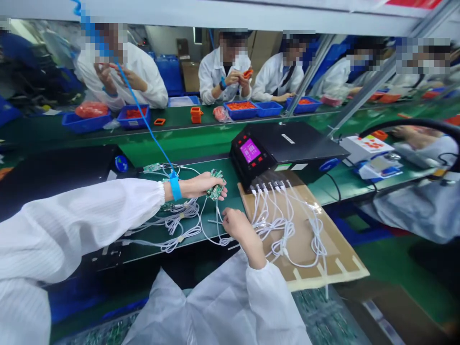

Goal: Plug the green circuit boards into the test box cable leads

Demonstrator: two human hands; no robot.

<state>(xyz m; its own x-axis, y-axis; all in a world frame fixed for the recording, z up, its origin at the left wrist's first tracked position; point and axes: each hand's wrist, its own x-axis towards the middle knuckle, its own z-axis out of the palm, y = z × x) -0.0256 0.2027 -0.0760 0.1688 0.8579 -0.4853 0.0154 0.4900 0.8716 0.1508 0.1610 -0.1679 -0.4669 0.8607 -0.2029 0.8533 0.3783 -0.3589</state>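
My left hand (pixel 201 185), with a blue strap around its wrist, is closed around a bunch of small green circuit boards (pixel 215 190). Just below and to the right, my right hand (pixel 237 224) has its fingers curled together. White cable runs close by its fingertips, but whether they grip it is hidden. Bundled white cables (pixel 179 215) lie on the green bench beneath my left forearm. Another circuit board (pixel 153 167) lies behind my left wrist, beside a cable.
A black tester (pixel 287 141) with a lit purple screen stands ahead right. White cables (pixel 283 230) run from it over a cardboard sheet (pixel 338 244). A black box (pixel 72 177) is at left. A blue cord (pixel 140 110) hangs to my wrist. Co-workers sit opposite behind blue bins (pixel 244 112).
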